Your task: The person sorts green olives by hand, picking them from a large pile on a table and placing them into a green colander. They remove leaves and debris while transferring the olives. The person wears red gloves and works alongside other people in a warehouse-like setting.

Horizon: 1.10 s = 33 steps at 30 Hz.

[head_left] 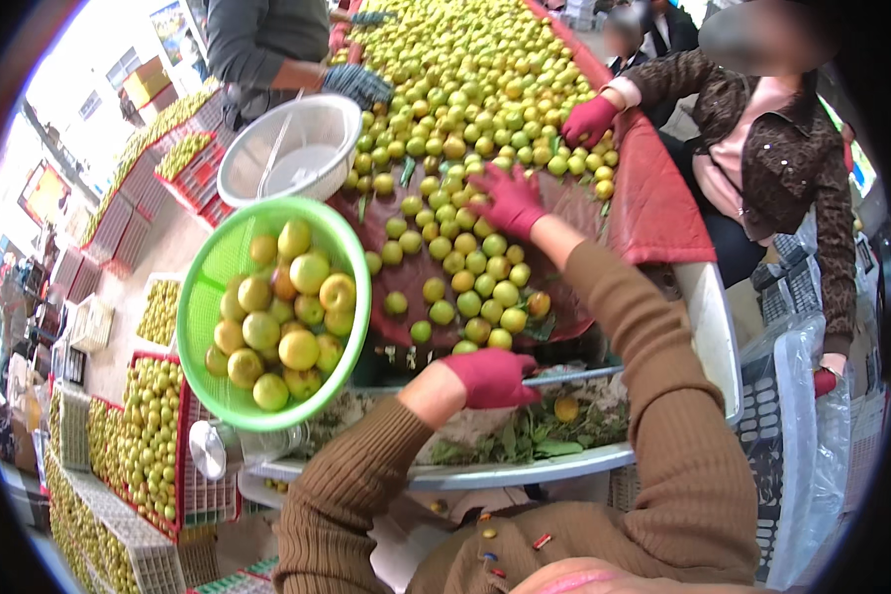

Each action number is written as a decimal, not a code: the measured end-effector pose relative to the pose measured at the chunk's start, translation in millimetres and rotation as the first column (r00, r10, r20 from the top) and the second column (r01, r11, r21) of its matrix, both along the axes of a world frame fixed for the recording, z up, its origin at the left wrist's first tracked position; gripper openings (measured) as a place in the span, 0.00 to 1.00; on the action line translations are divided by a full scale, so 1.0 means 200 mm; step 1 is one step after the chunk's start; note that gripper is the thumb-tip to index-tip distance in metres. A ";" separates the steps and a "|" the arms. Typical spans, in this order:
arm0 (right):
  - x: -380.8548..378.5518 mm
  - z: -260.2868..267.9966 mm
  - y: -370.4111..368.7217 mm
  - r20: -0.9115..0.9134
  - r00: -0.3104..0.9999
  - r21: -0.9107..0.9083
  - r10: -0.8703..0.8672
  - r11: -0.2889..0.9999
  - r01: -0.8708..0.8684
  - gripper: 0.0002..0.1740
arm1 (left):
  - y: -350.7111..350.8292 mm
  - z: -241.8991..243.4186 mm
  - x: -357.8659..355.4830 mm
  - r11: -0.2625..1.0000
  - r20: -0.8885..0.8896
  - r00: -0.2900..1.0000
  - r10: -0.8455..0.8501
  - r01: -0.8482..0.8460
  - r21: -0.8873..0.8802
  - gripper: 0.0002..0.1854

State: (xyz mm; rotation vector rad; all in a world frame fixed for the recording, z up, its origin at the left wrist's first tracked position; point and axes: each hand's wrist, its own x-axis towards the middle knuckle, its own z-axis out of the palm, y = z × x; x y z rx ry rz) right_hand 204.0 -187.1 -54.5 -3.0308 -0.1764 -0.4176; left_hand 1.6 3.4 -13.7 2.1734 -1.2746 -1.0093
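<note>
My right hand [506,199], in a dark pink glove, reaches over the loose round yellow-green fruits [485,284]. Its fingers are spread and touch some of them; no grip on any fruit shows. My left hand [490,380], gloved alike, is at the near edge of the sloping dark red sheet [564,297], just below the lowest fruits. Thumb and fingers point right, and the palm side is hidden, so I cannot see whether it holds anything. Left of my hands, a green plastic colander [193,364] holds several larger fruits of the same kind.
Below the sheet, a white trough [594,464] holds leaves and debris. A white colander [289,160] stands behind the green one. A co-worker's pink-gloved hand [590,121] and another's grey-gloved hand [358,85] touch the fruit heap. Fruit-filled crates [208,475] stand left; a plastic-lined crate [791,416], right.
</note>
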 end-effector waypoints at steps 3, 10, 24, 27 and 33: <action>-0.14 0.09 0.14 0.080 0.984 -0.052 0.158 0.987 -0.154 0.38 | 0.00 0.02 -0.01 0.999 -0.034 0.999 0.000 0.001 0.045 0.33; -0.05 0.12 0.40 0.443 0.845 0.212 0.299 0.881 -0.423 0.16 | -0.01 0.09 -0.02 0.996 -0.018 1.000 -0.017 0.018 0.086 0.33; -0.37 0.06 0.62 0.069 0.722 0.043 0.689 0.721 -0.692 0.20 | -0.01 -0.05 0.01 0.995 -0.018 0.998 -0.053 0.052 -0.091 0.31; -0.46 0.10 0.47 0.127 0.688 0.007 0.715 0.693 -0.721 0.14 | 0.01 0.03 -0.01 1.000 0.001 1.000 -0.017 0.017 0.021 0.30; -0.37 0.16 0.01 0.205 0.895 0.152 0.396 0.891 -0.428 0.16 | 0.01 0.03 -0.02 0.998 0.016 1.000 -0.008 0.007 0.064 0.36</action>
